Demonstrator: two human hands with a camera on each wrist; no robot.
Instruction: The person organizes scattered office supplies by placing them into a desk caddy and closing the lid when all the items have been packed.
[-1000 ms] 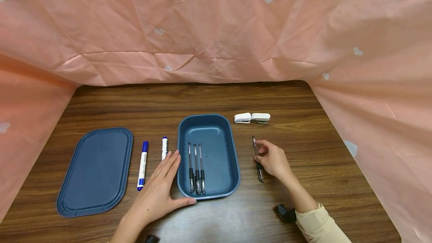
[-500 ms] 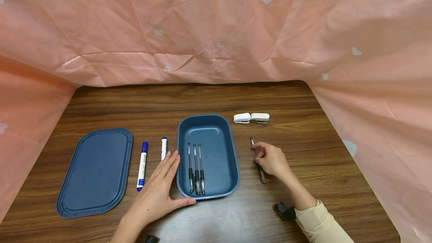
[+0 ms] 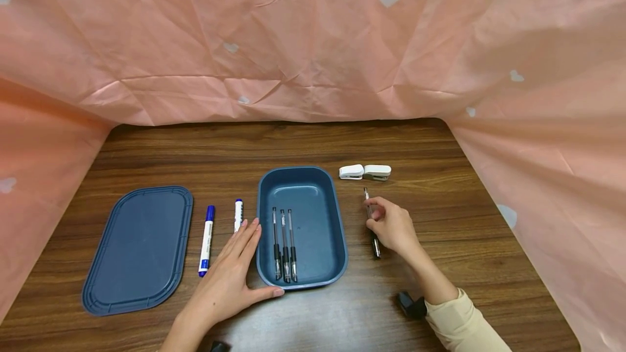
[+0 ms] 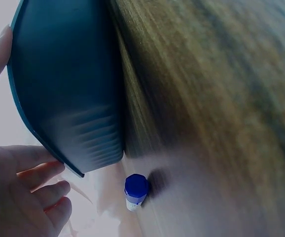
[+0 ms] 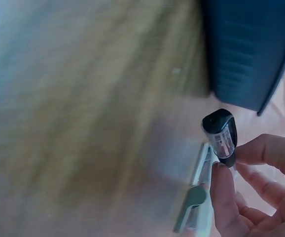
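Observation:
A blue plastic box [image 3: 313, 227] stands in the middle of the table, with three clear pens with black grips [image 3: 285, 249] lying side by side along its left inside. My left hand [image 3: 227, 276] rests against the box's near left corner, fingers straight along the left rim and thumb at the front edge. To the right of the box, my right hand [image 3: 395, 227] pinches another black-grip pen [image 3: 375, 246] between thumb and fingers. In the right wrist view that pen [image 5: 220, 136] points its capped end toward the camera, apart from the box wall.
Left of the box lie two white markers with blue caps, one whole marker [image 3: 206, 240] and one marker [image 3: 238, 214] partly behind my left fingers. A blue lid [image 3: 139, 249] lies farther left. Two white staplers [image 3: 364, 171] sit end to end behind my right hand.
My right hand and its pen have shifted slightly away from me, and the pen seems lifted a little. The left hand and the box have stayed put.

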